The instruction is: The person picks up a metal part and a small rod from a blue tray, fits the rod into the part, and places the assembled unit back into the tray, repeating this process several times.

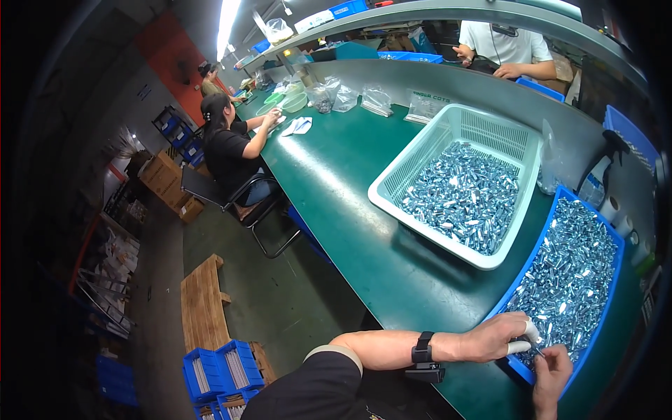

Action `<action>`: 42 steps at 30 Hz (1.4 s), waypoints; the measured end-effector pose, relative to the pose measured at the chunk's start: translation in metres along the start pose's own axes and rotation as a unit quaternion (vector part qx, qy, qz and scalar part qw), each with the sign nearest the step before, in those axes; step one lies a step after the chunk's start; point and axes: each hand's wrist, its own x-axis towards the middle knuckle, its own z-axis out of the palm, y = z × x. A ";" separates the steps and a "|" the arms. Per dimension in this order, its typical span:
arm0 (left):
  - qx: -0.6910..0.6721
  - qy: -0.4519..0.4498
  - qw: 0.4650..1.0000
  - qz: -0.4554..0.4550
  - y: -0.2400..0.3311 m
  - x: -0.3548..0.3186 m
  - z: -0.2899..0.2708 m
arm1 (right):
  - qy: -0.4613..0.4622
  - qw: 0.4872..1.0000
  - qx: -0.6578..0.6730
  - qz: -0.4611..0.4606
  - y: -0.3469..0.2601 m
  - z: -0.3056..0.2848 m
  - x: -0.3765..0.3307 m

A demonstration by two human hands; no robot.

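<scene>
My left hand (498,337), with white finger cots on the thumb and a finger, is closed in a pinch over the near corner of a blue bin (501,305). Facing it, my right hand (553,372) pinches too, and the fingertips of both meet at a small metal part (538,351). Its exact shape is too small to make out and partly covered by the fingers. Beneath the hands, the bin holds a heap of shiny silvery metal parts (563,273). A black strap (422,348) wraps my left wrist.
A pale green slotted basket (381,190) with similar parts stands on the green table (329,203). A spray bottle (596,178) and rolls (610,208) are beside the bin. A person in black (227,143) sits further along; another in white (504,49) works across the divider.
</scene>
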 end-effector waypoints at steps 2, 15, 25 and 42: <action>-0.005 0.006 1.000 0.011 -0.002 0.000 0.001 | -0.004 1.000 -0.008 -0.005 0.000 -0.001 0.001; -0.010 -0.007 1.000 -0.022 -0.001 -0.002 0.001 | 0.012 0.996 -0.052 -0.068 -0.003 0.002 0.002; -0.014 -0.030 0.999 -0.030 0.000 -0.002 0.001 | 0.006 0.989 -0.097 -0.114 -0.016 0.007 0.001; -0.003 -0.044 0.999 -0.016 -0.007 -0.003 0.004 | -0.022 0.988 -0.137 -0.060 -0.028 -0.001 -0.002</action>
